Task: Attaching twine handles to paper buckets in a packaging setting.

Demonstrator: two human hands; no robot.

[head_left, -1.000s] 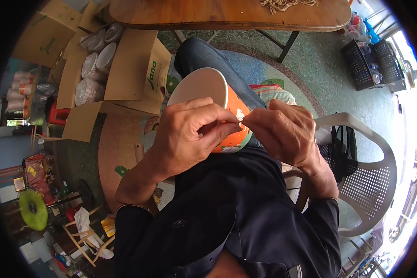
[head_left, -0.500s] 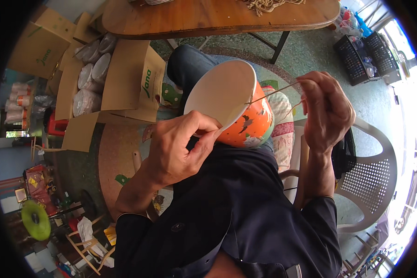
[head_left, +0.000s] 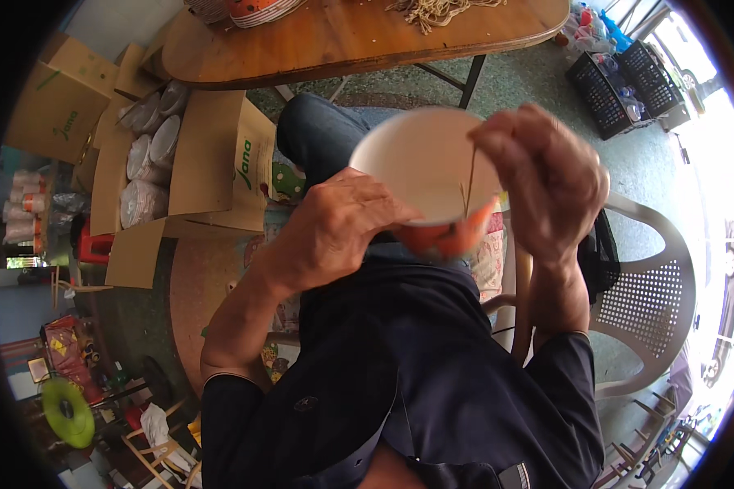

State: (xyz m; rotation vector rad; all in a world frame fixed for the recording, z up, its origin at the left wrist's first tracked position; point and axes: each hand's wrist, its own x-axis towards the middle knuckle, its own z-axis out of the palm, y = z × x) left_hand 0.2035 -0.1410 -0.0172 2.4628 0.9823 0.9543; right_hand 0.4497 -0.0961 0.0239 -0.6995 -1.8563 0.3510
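A paper bucket (head_left: 420, 159), white inside with an orange printed outside, is tilted over my lap so that its mouth faces up toward me. My left hand (head_left: 334, 232) grips its near left rim, thumb and fingers closed on the edge. A thin tan string (head_left: 473, 175) passes at the near right rim of the bucket. Its upper end is pinched in my right hand (head_left: 542, 179), raised just above that rim and somewhat blurred. A short second strand stands up beside the string at the rim. The bucket's lower side is smeared by motion.
An open cardboard box (head_left: 212, 155) on the left holds several stacked white tubs (head_left: 145, 204). Across from me, a wooden table (head_left: 342, 45) bears a bundle of tan strings (head_left: 448, 12) and stacked orange buckets (head_left: 261, 10). Black crates (head_left: 607, 102) and a plastic chair (head_left: 648, 318) are on the right.
My right hand has moved left and closer over the rim, and the string now hangs steeply instead of slanting outward. The bucket has turned more upward, and my left hand has shifted right along with it.
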